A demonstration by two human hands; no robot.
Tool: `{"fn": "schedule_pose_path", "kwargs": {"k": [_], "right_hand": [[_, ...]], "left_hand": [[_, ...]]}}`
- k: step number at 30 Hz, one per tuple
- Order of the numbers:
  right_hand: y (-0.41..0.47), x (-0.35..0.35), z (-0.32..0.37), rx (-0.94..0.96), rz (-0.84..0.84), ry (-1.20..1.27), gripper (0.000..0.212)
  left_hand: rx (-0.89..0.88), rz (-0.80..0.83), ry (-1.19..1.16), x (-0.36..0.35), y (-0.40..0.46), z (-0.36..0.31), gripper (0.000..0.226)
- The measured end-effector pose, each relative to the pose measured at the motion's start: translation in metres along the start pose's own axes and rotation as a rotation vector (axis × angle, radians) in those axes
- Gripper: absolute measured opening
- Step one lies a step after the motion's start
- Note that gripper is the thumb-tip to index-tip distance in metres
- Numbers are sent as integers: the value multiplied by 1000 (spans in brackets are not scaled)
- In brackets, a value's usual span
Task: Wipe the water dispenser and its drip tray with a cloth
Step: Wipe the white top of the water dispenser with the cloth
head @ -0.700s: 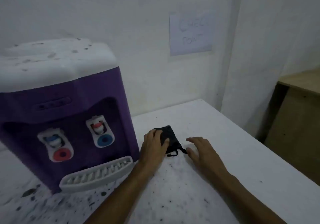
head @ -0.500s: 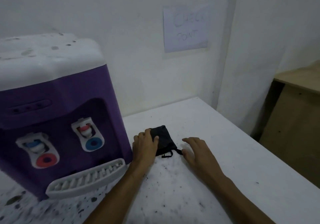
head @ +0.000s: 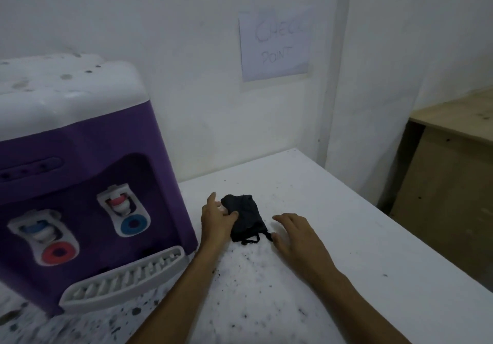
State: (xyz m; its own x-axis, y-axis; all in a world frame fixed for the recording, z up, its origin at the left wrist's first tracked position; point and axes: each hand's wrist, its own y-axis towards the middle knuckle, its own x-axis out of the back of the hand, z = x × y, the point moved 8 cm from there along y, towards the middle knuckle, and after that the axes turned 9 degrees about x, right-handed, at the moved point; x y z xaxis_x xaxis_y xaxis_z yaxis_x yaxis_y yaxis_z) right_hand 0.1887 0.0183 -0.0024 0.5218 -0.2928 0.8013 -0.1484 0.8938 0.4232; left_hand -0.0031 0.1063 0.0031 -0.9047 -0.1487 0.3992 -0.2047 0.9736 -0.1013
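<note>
A purple water dispenser (head: pixel 80 173) with a stained white top stands on the left of the white table (head: pixel 360 250). Its white slotted drip tray (head: pixel 125 282) juts out at the bottom front. A folded black cloth (head: pixel 246 217) lies on the table just right of the dispenser. My left hand (head: pixel 216 218) rests on the cloth's left edge, thumb curled over the fabric. My right hand (head: pixel 296 234) lies flat on the table beside the cloth's right edge, fingers apart, close to the cloth's loose strings.
Dark specks and stains cover the table in front of the dispenser and its white top. A paper sheet (head: pixel 274 45) is taped to the wall behind. A wooden cabinet (head: pixel 453 173) stands off the table's right edge.
My left thumb has closed over the cloth's left edge. The right hand stays beside the cloth. The camera has shifted slightly.
</note>
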Motion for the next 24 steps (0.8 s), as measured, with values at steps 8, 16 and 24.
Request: {"fn": "schedule_pose_path", "kwargs": {"k": [8,16,24], "right_hand": [[1,-14,-2,51,101,-146,59],[0,-14,-6,18,130,-115,65],[2,2,-6,-34,35,30,35]], "left_hand": [[93,120,-67,-9,0,5,43],[317,134,-347,-24,-8,18,50],[316,172,-426,-23,-27,9,25]]}}
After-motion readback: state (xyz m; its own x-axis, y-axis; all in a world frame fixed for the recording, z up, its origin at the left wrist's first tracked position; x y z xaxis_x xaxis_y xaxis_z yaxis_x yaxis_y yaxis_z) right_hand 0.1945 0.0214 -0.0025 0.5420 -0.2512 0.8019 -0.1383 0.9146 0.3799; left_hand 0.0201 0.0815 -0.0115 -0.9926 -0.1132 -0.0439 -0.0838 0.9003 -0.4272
